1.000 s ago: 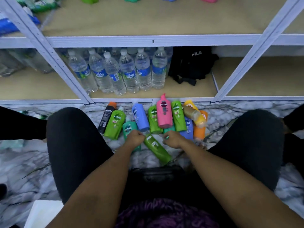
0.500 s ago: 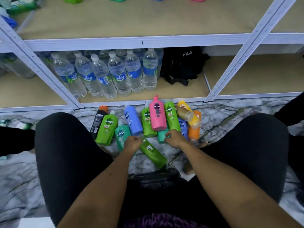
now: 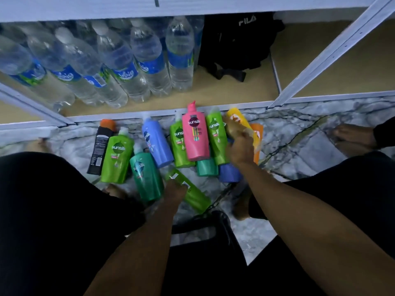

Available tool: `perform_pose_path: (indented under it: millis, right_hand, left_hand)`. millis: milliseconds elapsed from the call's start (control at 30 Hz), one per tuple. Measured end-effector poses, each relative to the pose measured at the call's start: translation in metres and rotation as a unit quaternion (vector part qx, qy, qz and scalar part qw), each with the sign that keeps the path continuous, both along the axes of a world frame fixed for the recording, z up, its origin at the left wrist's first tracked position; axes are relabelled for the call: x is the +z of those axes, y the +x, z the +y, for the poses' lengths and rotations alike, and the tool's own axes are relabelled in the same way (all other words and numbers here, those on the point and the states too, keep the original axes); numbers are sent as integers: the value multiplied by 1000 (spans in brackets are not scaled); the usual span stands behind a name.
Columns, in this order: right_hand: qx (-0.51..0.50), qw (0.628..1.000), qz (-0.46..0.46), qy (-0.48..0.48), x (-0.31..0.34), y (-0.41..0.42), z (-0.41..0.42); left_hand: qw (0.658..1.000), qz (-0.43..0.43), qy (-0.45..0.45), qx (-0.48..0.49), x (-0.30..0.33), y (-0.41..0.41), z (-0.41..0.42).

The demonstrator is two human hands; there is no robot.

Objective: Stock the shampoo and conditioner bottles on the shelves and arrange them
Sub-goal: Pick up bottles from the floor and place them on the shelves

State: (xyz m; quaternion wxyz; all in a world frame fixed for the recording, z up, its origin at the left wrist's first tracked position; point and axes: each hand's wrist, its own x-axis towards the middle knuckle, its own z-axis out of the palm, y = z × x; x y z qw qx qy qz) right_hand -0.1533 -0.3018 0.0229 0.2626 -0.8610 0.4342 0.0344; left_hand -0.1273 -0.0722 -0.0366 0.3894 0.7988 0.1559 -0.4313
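Note:
Several shampoo and conditioner bottles lie bunched on the marble floor in front of the bottom shelf [image 3: 237,90]: a pink bottle [image 3: 195,137], a blue bottle [image 3: 157,144], a teal bottle [image 3: 147,178], green ones, a black bottle [image 3: 100,148], and a yellow bottle [image 3: 235,116]. My left hand [image 3: 175,191] grips a light-green bottle [image 3: 195,197] lying nearest me. My right hand [image 3: 240,148], blurred, closes over an amber bottle [image 3: 230,127] that lies across the yellow and orange ones.
Water bottles [image 3: 119,67] fill the left of the bottom shelf, beside a black bag [image 3: 235,45]. A slanted white post [image 3: 320,60] divides it from the right bay [image 3: 342,67]. My knees flank the bottles, with a dark bag [image 3: 203,229] between them.
My view has dropped closer to the floor. My right hand moved forward and right from the teal and blue bottles onto the amber bottle. My left hand stayed on the light-green bottle.

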Motion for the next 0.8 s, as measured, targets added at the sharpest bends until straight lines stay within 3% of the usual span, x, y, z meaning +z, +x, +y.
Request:
perform_pose_path:
  millis: [133,300,433,567,800]
  right_hand:
    - [47,994,41,-86,-14,22,-32]
    - [57,991,119,-35,-33,27,-60]
    - [76,985,153,-26,-35,29,-75]
    - [42,983,164,76,-32,33,-76]
    - [-4,976,183,116,-18,27,-58]
  left_hand:
    - [995,60,18,74,-70,-8,3]
    - [964,113,11,239,-48,1,-12]
    - [953,183,-2,241,-61,4,-13]
    - [933,148,6,327,-60,1,-23]
    - [928,38,-26,370,-52,-7,-31]
